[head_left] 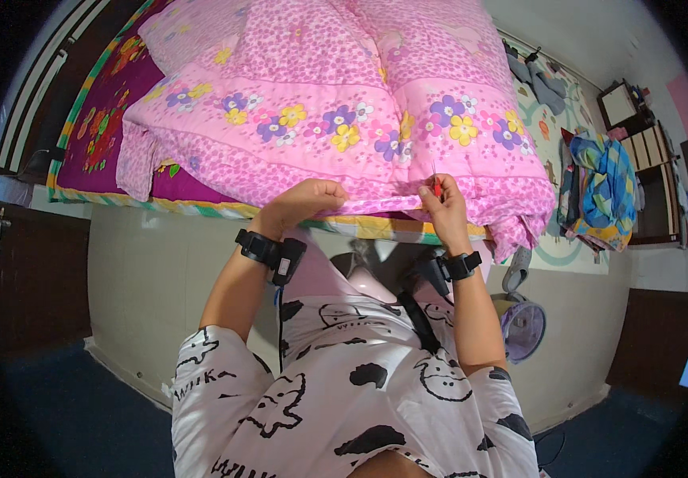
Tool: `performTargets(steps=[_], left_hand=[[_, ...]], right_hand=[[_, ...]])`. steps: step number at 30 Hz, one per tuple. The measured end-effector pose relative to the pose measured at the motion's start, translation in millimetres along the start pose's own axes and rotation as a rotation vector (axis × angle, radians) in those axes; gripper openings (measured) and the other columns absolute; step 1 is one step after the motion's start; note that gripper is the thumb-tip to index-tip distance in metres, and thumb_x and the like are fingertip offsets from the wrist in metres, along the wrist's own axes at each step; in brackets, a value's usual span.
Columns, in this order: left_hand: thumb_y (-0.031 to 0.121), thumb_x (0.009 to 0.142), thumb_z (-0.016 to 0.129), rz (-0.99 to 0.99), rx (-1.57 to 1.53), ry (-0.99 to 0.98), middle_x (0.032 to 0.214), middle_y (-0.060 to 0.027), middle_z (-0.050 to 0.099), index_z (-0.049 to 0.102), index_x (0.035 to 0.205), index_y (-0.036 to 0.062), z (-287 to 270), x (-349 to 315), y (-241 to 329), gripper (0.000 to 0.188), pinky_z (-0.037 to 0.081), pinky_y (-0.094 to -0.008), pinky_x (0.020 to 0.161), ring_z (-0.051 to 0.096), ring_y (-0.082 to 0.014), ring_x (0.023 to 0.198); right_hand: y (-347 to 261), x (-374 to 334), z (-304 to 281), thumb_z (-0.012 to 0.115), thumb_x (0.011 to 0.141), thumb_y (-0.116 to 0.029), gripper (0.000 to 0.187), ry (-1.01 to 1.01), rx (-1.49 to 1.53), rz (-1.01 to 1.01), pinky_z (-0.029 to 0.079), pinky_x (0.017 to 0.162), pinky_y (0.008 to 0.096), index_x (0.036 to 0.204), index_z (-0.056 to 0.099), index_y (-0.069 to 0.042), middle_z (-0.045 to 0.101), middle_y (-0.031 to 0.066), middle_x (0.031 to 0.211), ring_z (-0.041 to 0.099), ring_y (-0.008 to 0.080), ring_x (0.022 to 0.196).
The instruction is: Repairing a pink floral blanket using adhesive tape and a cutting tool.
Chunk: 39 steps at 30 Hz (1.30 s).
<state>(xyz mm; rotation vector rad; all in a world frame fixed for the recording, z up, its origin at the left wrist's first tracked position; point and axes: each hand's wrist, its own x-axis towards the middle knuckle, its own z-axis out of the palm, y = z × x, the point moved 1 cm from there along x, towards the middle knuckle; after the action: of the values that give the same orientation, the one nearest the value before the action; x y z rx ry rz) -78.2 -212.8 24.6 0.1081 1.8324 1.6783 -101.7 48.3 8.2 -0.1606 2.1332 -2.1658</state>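
A pink quilt (296, 155) with flowers and spots is spread in front of me, its near edge running between my hands. My left hand (306, 201) is closed, with its fingers curled on the quilt's spotted edge. In my right hand (448, 213), thumb and fingers pinch a small red-handled tool (437, 188) with a thin, pointed metal tip aimed away from me. Its exact kind is too small to make out. The right hand is just over the quilt's edge, right of the left hand. Each wrist wears a black strap with a small device.
Beneath the quilt lies a purple flowered bedspread (98, 131) with a green, white and yellow border. Folded cloths (603, 191) are piled at the right, with grey clothing (547, 84) farther back. A purple round basket (524, 329) stands on the floor near a grey slipper (517, 269).
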Motion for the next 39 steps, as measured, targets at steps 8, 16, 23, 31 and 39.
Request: performTargets(steps=[8, 16, 23, 31, 39], left_hand=[[0.015, 0.081, 0.054, -0.045, 0.111, 0.042, 0.067, 0.0065, 0.051, 0.061, 0.091, 0.0056, -9.2, -10.0, 2.2, 0.015, 0.036, -0.017, 0.052, 0.043, -0.0015, 0.059], [0.016, 0.08, 0.056, 0.106, 0.155, 0.165, 0.064, 0.0055, 0.048, 0.058, 0.079, 0.0056, -4.3, -20.0, 4.0, 0.011, 0.034, -0.0189, 0.05, 0.042, -0.0027, 0.057], [0.012, 0.083, 0.053, 0.483, 0.484, 0.718, 0.072, 0.0026, 0.05, 0.056, 0.083, 0.0033, 47.7, -60.9, -0.9, 0.009, 0.038, -0.021, 0.058, 0.045, -0.0059, 0.067], [0.016, 0.086, 0.053, -0.076, -0.326, 0.292, 0.088, -0.0009, 0.056, 0.057, 0.093, 0.0081, 113.4, -56.1, -65.6, 0.012, 0.043, -0.0224, 0.067, 0.051, -0.0088, 0.075], [0.016, 0.088, 0.049, -0.013, -0.941, 0.266, 0.09, -0.005, 0.057, 0.051, 0.093, 0.0059, 131.9, -23.1, -78.8, 0.012, 0.043, -0.0253, 0.072, 0.054, -0.0135, 0.083]], right_hand=[[4.9, 6.0, -2.5, 0.057, 0.083, -0.013, 0.013, 0.004, -0.113, -0.021, 0.034, 0.053, 0.018, 0.088, 0.049, -0.004, 0.043, -0.0052, 0.067, 0.039, 0.0031, 0.059], [-18.5, -14.6, -2.5, 0.064, 0.076, -0.008, 0.017, -0.137, -0.097, 0.042, 0.034, 0.055, 0.0202, 0.084, 0.051, -0.002, 0.043, -0.0041, 0.069, 0.04, 0.0053, 0.062], [-27.4, -56.0, 3.0, 0.061, 0.066, 0.002, 0.016, -0.144, -0.467, -0.29, 0.036, 0.056, 0.0262, 0.078, 0.05, 0.0, 0.043, 0.0083, 0.068, 0.046, 0.0199, 0.061], [3.9, -95.7, 6.1, 0.059, 0.063, 0.002, 0.024, -0.138, -0.721, -0.542, 0.043, 0.053, 0.0358, 0.084, 0.052, -0.007, 0.051, 0.0107, 0.079, 0.054, 0.0286, 0.064], [13.3, -111.7, 9.0, 0.06, 0.06, 0.003, 0.026, -0.141, -0.765, -0.528, 0.043, 0.052, 0.0349, 0.082, 0.051, -0.006, 0.052, 0.0108, 0.082, 0.054, 0.0285, 0.063]])
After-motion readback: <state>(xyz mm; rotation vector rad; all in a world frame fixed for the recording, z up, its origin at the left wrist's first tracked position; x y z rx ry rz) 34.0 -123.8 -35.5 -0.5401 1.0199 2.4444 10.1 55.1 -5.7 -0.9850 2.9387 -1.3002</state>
